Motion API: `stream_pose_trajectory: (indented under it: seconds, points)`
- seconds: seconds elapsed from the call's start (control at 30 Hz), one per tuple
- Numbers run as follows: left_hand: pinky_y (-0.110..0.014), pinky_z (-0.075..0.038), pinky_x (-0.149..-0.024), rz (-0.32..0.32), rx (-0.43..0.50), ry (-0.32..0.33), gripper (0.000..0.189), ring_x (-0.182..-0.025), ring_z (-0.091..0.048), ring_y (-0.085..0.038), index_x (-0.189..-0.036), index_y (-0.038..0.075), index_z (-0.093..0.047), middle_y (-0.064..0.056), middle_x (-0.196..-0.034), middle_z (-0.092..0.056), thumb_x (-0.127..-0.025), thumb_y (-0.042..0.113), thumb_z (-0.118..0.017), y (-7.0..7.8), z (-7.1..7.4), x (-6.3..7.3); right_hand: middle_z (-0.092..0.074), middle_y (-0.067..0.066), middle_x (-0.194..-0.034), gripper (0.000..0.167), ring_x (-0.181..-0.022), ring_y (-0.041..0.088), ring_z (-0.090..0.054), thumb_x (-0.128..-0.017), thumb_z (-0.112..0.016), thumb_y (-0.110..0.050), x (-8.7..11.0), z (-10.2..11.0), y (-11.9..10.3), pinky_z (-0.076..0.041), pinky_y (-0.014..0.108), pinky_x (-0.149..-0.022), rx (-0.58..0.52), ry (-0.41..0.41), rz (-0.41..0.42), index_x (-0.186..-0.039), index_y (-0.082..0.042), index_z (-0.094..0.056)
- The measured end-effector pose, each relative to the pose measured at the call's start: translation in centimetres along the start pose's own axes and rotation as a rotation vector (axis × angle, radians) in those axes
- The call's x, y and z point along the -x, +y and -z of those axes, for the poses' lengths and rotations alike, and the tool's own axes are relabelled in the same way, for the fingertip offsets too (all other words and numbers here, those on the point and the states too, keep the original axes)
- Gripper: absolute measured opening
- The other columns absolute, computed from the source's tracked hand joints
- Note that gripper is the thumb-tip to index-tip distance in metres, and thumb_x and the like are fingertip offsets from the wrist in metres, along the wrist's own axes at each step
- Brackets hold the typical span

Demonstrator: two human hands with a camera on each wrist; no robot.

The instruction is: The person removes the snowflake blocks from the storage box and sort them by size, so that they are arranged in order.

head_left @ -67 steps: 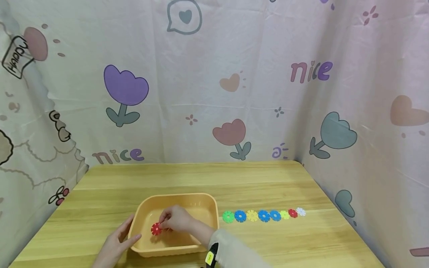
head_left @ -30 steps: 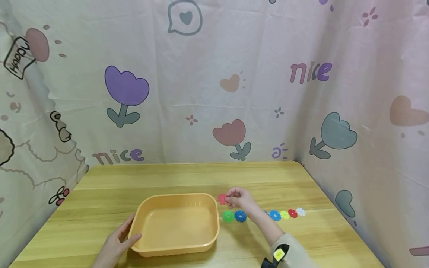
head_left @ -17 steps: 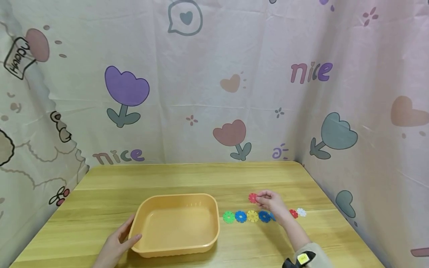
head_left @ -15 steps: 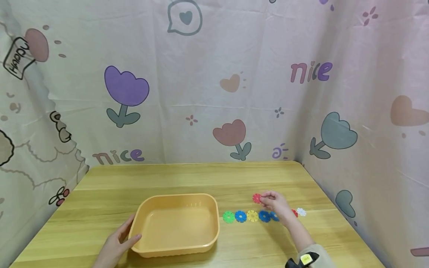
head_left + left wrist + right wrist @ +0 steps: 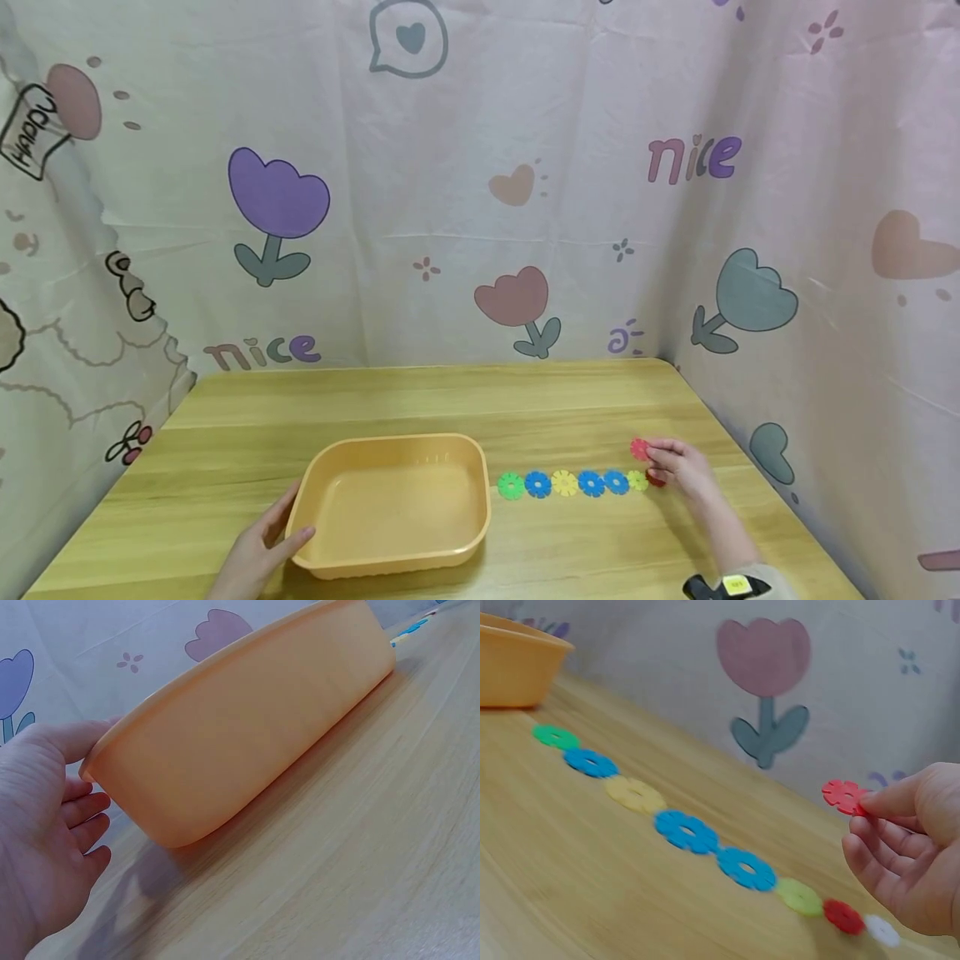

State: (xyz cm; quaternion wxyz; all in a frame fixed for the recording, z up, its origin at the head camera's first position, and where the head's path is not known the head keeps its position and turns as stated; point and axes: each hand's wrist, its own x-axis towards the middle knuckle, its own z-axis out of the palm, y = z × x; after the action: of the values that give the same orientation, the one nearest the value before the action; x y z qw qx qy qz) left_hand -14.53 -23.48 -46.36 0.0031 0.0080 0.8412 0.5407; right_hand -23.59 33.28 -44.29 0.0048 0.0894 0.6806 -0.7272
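My right hand [image 5: 682, 467] pinches a light red snowflake disc [image 5: 843, 796] by its edge between thumb and fingers, above the right end of a row of discs. That row runs from a green disc [image 5: 556, 736] through blue, yellow and lime ones to a dark red disc [image 5: 844, 916] and a white disc [image 5: 882, 930]. In the head view the hand hides the white one and part of the dark red one. My left hand [image 5: 258, 546] holds the left side of an orange-yellow plastic tray [image 5: 247, 712], thumb over the rim, other fingers along the outer wall.
The tray stands on a light wooden table [image 5: 420, 400], left of the row, its right wall close to the green disc. A printed curtain [image 5: 420, 167] hangs behind the table and along both sides.
My right hand has taken a light red disc out of the tray and carried it right, beyond the row's middle to its far end. My left hand has stayed at the tray.
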Motion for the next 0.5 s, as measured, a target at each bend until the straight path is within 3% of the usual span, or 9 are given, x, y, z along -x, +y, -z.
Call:
stream_pose_trajectory:
  seconds: [0.27, 0.4, 0.5]
  points:
    - [-0.006, -0.035, -0.082, 0.019, 0.008, -0.01, 0.07, -0.128, -0.023, -0.034, -0.146, -0.004, -0.019, -0.023, -0.147, -0.022, -0.093, 0.023, -0.057, 0.1, 0.1, 0.0, -0.06, -0.003, -0.074, 0.021, -0.069, 0.007, -0.059, -0.09, -0.057, -0.003, 0.0, 3.4, 0.3, -0.053, 0.023, -0.065, 0.056, 0.088, -0.013, -0.08, -0.02, -0.065]
    - [-0.006, -0.035, -0.082, 0.031, 0.026, -0.017, 0.071, -0.129, -0.022, -0.034, -0.146, -0.003, -0.017, -0.022, -0.148, -0.021, -0.093, 0.024, -0.057, 0.1, 0.1, 0.0, -0.061, -0.006, -0.072, 0.014, -0.065, 0.006, -0.059, -0.09, -0.059, -0.009, -0.5, 5.0, 0.8, -0.052, 0.023, -0.06, 0.204, 0.172, -0.011, -0.082, -0.018, -0.066]
    - [-0.007, -0.036, -0.082, 0.034, 0.033, -0.02, 0.071, -0.129, -0.022, -0.034, -0.146, -0.003, -0.017, -0.022, -0.148, -0.02, -0.094, 0.024, -0.056, 0.0, 0.1, 0.0, -0.061, -0.009, -0.072, 0.009, -0.063, 0.006, -0.058, -0.089, -0.06, -0.011, -0.8, 6.1, 1.4, -0.051, 0.023, -0.055, 0.332, 0.243, -0.008, -0.09, -0.006, -0.067]
